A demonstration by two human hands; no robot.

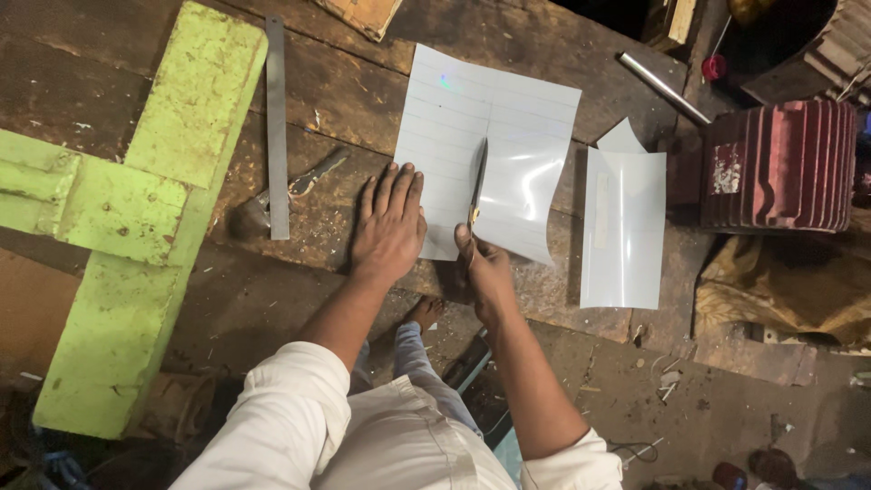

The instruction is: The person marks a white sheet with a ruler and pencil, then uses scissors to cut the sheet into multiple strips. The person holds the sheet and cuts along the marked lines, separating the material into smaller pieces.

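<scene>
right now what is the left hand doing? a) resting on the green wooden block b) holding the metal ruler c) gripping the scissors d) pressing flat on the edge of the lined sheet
d: the left hand lies flat, palm down, on the near left edge of the lined sheet, while the right hand holds the scissors over it.

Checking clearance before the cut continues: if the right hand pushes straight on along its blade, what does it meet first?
The right hand points its thin dark blade up the glossy lined white sheet. Straight on lies only more sheet, then bare dark wooden bench; the way looks free, though depth is unclear.
</scene>
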